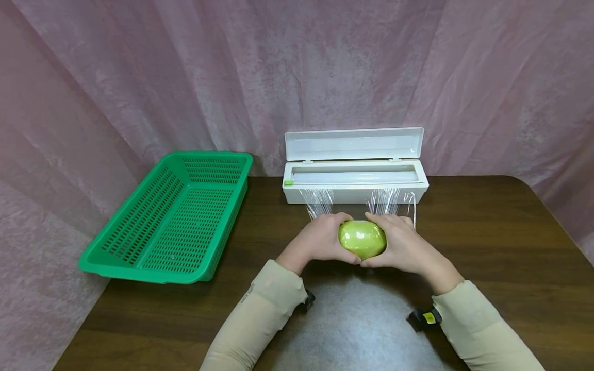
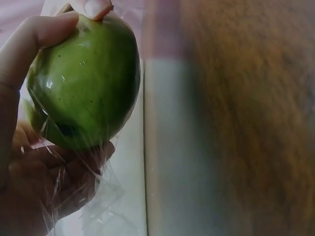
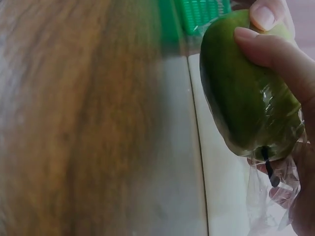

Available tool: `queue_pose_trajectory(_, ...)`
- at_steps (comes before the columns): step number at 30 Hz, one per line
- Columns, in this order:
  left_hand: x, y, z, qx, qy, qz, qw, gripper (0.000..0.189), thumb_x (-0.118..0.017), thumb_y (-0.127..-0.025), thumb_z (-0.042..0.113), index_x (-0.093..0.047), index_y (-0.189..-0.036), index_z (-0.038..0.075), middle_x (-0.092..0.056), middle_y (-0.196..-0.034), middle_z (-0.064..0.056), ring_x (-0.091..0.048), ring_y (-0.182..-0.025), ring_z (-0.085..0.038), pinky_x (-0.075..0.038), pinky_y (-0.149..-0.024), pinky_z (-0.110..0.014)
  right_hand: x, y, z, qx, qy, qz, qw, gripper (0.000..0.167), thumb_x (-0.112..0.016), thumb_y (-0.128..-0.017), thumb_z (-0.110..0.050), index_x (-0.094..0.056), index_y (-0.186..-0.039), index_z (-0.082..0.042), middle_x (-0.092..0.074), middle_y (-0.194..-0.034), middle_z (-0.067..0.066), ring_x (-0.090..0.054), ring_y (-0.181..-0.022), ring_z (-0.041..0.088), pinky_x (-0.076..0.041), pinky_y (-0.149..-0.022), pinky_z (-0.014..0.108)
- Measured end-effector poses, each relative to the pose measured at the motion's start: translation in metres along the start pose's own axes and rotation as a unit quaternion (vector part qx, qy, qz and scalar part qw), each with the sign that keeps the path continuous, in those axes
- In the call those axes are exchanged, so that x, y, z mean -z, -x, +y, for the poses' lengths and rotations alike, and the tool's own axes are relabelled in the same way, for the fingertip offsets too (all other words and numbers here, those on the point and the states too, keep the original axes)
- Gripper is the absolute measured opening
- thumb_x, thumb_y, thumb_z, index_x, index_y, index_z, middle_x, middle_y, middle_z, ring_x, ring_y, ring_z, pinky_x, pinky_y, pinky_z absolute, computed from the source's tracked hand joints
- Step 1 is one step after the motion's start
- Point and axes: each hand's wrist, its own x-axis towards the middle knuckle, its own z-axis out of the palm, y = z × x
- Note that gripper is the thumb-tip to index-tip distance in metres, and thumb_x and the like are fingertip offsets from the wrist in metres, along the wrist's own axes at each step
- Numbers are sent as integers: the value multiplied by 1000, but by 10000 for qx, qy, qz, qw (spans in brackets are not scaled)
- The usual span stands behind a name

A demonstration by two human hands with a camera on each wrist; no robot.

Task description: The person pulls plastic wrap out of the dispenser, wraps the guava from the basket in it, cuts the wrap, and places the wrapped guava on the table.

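Observation:
A shiny green pear (image 1: 362,238) is held off the table between both hands, its dark stem (image 3: 270,172) toward the right hand. My left hand (image 1: 320,239) grips one end, thumb on the near side. Opposite it, my right hand (image 1: 405,245) grips the other end, and the thumbs nearly meet. Clear cling film (image 2: 101,191) lies over the pear and bunches at its ends. Two gathered strips of film (image 1: 384,200) run back from the hands to a white film dispenser (image 1: 355,196) with its lid up. The fingers behind the pear are partly hidden.
A green plastic basket (image 1: 211,250) with slotted walls stands at the left of the brown wooden table (image 1: 492,247). Pinkish curtains (image 1: 352,67) hang behind the dispenser. A loose curl of film (image 1: 414,208) hangs at the dispenser's right end.

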Motion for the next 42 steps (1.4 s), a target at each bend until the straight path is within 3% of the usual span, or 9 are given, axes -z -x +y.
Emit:
queue_pose_trajectory(7, 2, 0, -5, 39, 147, -126, 9998, 79, -82, -60, 48, -55, -124, 12, -63, -98, 7, -56, -80, -6, -47, -68, -18, -1, -1, 2, 190, -214, 141, 9995, 87, -86, -54, -51, -55, -126, -11, -63, -116, 6, -56, -106, 22, -28, -85, 40)
queue_pose_trajectory(11, 4, 3, -6, 115, 87, -224, 9996, 93, -81, -63, 49, -44, -139, 10, -61, -119, 0, -57, -95, -9, -48, -78, -23, -2, -5, 2, 270, -249, 204, 9991, 85, -86, -55, -51, -56, -124, -12, -64, -113, 4, -56, -104, 21, -29, -84, 40)
queue_pose_trajectory(14, 6, 6, -5, 261, -11, -262, 9993, 103, -80, -64, 52, -33, -148, 13, -50, -138, -6, -55, -112, -17, -49, -89, -31, -2, -6, 2, 258, -246, 182, 9992, 85, -87, -55, -51, -56, -124, -13, -64, -111, 3, -56, -103, 20, -30, -83, 40)
queue_pose_trajectory(17, 8, 10, -1, 346, -409, -191, 9984, 106, -79, -65, 55, -28, -150, 19, -36, -149, -8, -48, -126, -24, -45, -99, -40, -1, -7, 2, 210, -236, 126, 9994, 85, -87, -55, -50, -56, -125, -12, -64, -111, 4, -57, -102, 20, -30, -83, 40)
queue_pose_trajectory(20, 9, 13, 6, 169, -1119, -34, 9936, 106, -79, -64, 57, -28, -150, 20, -29, -153, -8, -41, -133, -29, -39, -105, -47, 0, -6, 3, 141, -219, 52, 9996, 85, -86, -57, -50, -55, -126, -12, -64, -110, 4, -57, -102, 20, -30, -82, 40)
queue_pose_trajectory(25, 6, 12, 20, -381, -1977, 138, 9794, 105, -82, -64, 51, -29, -148, 17, -33, -150, -9, -40, -132, -27, -38, -105, -45, 2, -6, 4, 50, -250, -8, 9997, 84, -85, -58, -51, -54, -126, -11, -64, -110, 5, -57, -101, 21, -30, -83, 40)
queue_pose_trajectory(29, 1, 9, 25, -419, -2167, 182, 9752, 101, -85, -63, 42, -32, -145, 16, -43, -138, -7, -46, -122, -23, -45, -99, -39, 3, -6, 4, 14, -331, 4, 9995, 83, -86, -58, -51, -55, -125, -12, -64, -111, 4, -57, -101, 21, -30, -83, 40)
queue_pose_trajectory(36, 1, 1, 23, -463, -2123, 430, 9752, 86, -84, -61, 38, -44, -134, 16, -54, -123, -5, -52, -107, -21, -48, -91, -33, 3, -7, 6, -20, -393, -22, 9992, 83, -84, -59, -54, -56, -126, -15, -65, -112, 1, -57, -101, 19, -31, -84, 41)
queue_pose_trajectory(42, 4, -3, 20, -493, -1921, 379, 9794, 85, -82, -62, 41, -47, -134, 14, -57, -122, -5, -54, -104, -21, -48, -89, -31, 3, -4, 8, -242, -476, -83, 9985, 94, -83, -62, -51, -46, -139, -10, -60, -127, 10, -51, -112, 30, -28, -92, 48)
